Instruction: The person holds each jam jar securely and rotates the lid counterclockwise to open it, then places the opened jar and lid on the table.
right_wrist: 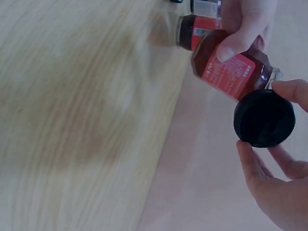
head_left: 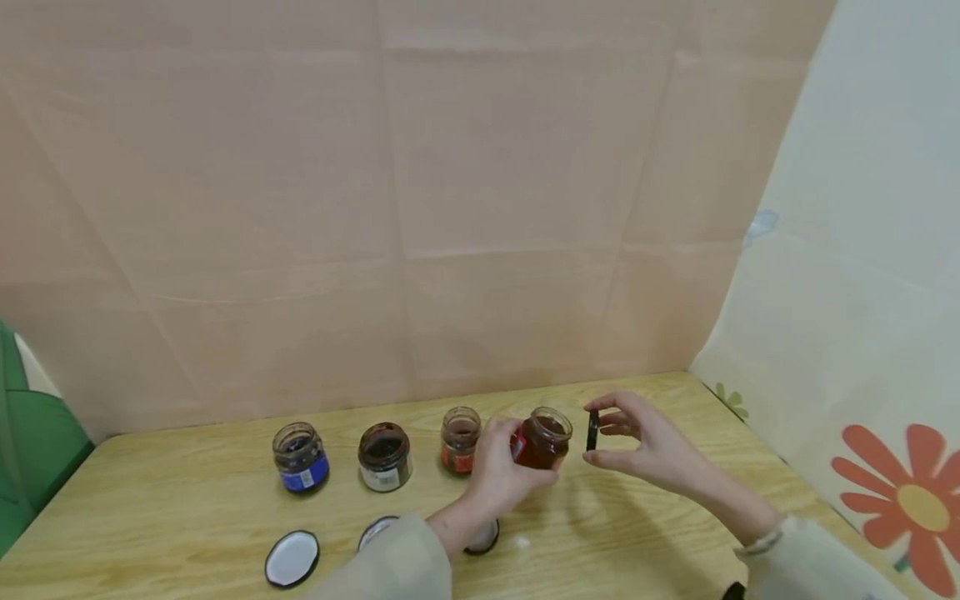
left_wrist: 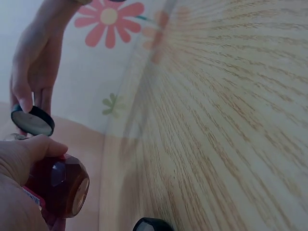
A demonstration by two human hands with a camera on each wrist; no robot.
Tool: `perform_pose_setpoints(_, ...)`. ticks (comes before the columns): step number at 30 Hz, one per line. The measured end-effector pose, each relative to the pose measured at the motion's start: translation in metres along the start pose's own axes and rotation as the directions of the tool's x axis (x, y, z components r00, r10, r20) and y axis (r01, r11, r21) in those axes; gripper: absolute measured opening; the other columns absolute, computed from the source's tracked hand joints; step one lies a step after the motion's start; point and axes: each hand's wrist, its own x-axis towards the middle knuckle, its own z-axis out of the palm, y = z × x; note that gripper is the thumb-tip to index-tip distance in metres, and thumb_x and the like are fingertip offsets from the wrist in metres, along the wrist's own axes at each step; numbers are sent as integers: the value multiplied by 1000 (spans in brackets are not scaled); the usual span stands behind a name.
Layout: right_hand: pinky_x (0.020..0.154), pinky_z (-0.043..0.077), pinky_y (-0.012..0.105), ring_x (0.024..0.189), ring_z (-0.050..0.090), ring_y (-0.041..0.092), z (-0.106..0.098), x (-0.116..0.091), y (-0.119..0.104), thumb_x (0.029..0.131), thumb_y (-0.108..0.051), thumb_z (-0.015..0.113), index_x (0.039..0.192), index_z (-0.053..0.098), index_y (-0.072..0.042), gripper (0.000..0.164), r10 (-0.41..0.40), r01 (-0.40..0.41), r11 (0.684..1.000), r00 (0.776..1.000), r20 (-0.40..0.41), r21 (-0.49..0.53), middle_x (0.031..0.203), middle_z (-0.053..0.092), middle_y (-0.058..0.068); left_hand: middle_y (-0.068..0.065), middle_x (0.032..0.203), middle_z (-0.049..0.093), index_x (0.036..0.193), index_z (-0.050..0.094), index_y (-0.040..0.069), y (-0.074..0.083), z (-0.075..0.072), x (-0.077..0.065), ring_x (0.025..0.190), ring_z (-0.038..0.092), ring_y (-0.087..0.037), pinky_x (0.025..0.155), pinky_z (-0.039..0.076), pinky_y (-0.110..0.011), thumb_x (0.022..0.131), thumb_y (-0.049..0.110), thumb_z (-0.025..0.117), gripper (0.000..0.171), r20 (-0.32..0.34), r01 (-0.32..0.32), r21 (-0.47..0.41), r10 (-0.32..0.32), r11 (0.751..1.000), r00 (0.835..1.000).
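My left hand (head_left: 501, 471) grips a glass jar (head_left: 542, 442) with dark red contents and a red label, raised off the table and tilted to the right. Its mouth is uncovered. To the right of it, my right hand (head_left: 651, 443) pinches a black lid (head_left: 592, 430) on edge between thumb and fingers, a little apart from the jar in the head view. The lid's pale inner side (left_wrist: 32, 123) shows in the left wrist view, its black top (right_wrist: 264, 118) in the right wrist view.
Three lidless jars stand in a row on the wooden table: a blue-labelled jar (head_left: 301, 458), a white-labelled jar (head_left: 385, 457) and a smaller red-labelled jar (head_left: 460, 442). Nearer lie a lid (head_left: 292, 559) and two others, partly hidden by my left arm. A papered wall (head_left: 420, 208) rises behind.
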Motion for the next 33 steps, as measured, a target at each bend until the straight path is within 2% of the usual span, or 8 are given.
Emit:
perform_pose_setpoints(4, 82, 56, 33, 106, 61, 39, 1, -4, 6, 77, -14, 80, 121, 50, 3, 56, 40, -41, 996, 999, 12, 80, 122, 56, 24, -1, 100, 58, 104, 66, 5, 0, 3, 2, 97, 55, -20, 85, 46, -36, 57, 15, 90, 53, -17, 12, 5, -12, 1000, 1000)
perform_pose_setpoints(7, 83, 55, 31, 105, 62, 39, 2, -6, 9, 76, -13, 79, 123, 49, 6, 59, 54, -57, 992, 998, 24, 109, 124, 54, 27, -4, 103, 59, 107, 65, 2, 0, 6, 5, 99, 55, -22, 87, 46, -39, 58, 15, 91, 57, -19, 33, 4, -33, 999, 999)
perform_pose_setpoints(13, 80, 56, 31, 95, 66, 23, 8, -10, 18, 73, -19, 82, 116, 55, 1, 54, 49, -51, 998, 998, 32, 39, 117, 60, 19, -10, 105, 58, 108, 62, -1, 0, 11, 8, 100, 55, -26, 89, 46, -42, 61, 15, 89, 56, -8, 60, -1, -60, 998, 998)
perform_pose_setpoints(18, 80, 55, 28, 91, 65, 14, 13, -12, 22, 73, -20, 83, 112, 56, 2, 52, 26, -27, 999, 999, 46, 31, 107, 63, 15, -10, 103, 59, 107, 60, 0, -3, 16, 11, 100, 56, -27, 91, 47, -43, 63, 14, 87, 54, -20, 77, -24, -78, 997, 997)
perform_pose_setpoints(23, 83, 54, 27, 93, 64, 12, 18, -14, 26, 75, -21, 81, 114, 54, 4, 54, 9, -11, 1000, 996, 93, 25, 102, 64, 10, -11, 99, 64, 108, 57, 0, -9, 19, 14, 97, 60, -26, 89, 49, -40, 65, 10, 86, 54, -40, 84, -49, -86, 995, 995)
perform_pose_setpoints(28, 80, 53, 27, 89, 64, 11, 23, -15, 27, 74, -17, 81, 117, 54, 7, 56, 1, -4, 1000, 991, 136, 21, 101, 65, 10, -14, 102, 65, 112, 55, -2, -14, 22, 16, 100, 61, -28, 91, 49, -41, 64, 6, 86, 57, -45, 95, -84, -99, 992, 994)
perform_pose_setpoints(33, 78, 52, 26, 87, 65, 11, 29, -18, 29, 73, -17, 81, 117, 54, 9, 58, 43, -53, 998, 981, 188, 45, 100, 65, 10, -16, 104, 64, 111, 54, -2, -18, 25, 16, 103, 61, -31, 94, 47, -43, 63, 5, 86, 57, -55, 84, -71, -88, 994, 995)
